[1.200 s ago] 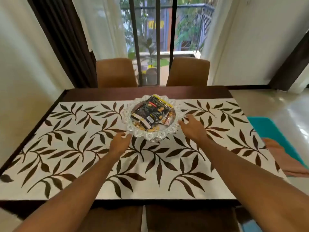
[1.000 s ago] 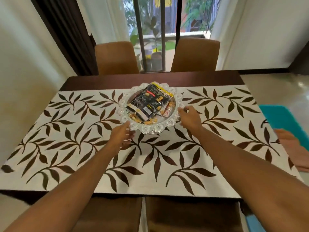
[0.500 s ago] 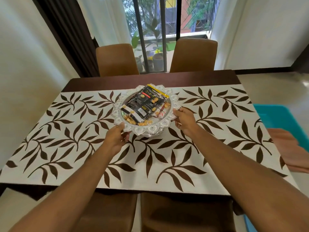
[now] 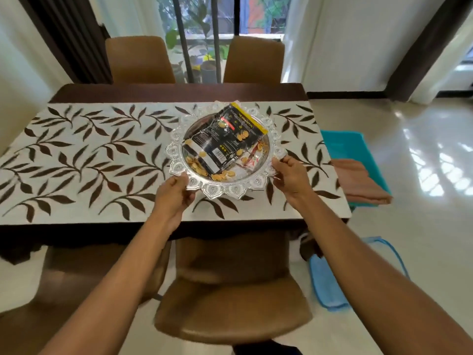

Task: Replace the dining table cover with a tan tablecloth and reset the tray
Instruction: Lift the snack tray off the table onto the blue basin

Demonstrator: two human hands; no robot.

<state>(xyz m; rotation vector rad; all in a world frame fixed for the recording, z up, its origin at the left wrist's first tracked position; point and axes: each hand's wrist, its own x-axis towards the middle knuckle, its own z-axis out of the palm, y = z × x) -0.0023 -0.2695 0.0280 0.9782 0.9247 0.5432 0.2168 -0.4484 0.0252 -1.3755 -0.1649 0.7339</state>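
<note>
Grip: left hand (image 4: 174, 198) curls round the near-left rim of the tray (image 4: 176, 147), thumb on top. Right hand (image 4: 290, 176) holds the near-right rim the same way. Both hands are closed on the rim, and the tray hangs between them.

Container: the tray is round and silver with a scalloped edge. It is above the middle-right of the table cover (image 4: 89, 155), towards the near side. I cannot tell whether it clears the cover. In it lies a black snack packet (image 4: 225, 142) with a yellow edge, set slantwise. Small yellow-orange pieces show beneath the packet, and something with red print lies at its right.

Change: 1.2 s ago the fingers were straight and just short of the rim, and the tray lay flat at the far-middle of the cover. Half a second ago both hands had closed on the rim. Now the tray is nearer the person and further right.

Surroundings: the cover is white with brown leaves and lies on a dark table (image 4: 179, 92). A folded tan cloth (image 4: 361, 180) rests on a teal stand (image 4: 343, 144) just beside the table's right end. A brown chair (image 4: 230, 290) stands between person and table, with two more chairs (image 4: 139, 60) on the far side. A blue mat (image 4: 325, 285) lies on the floor to the right.
</note>
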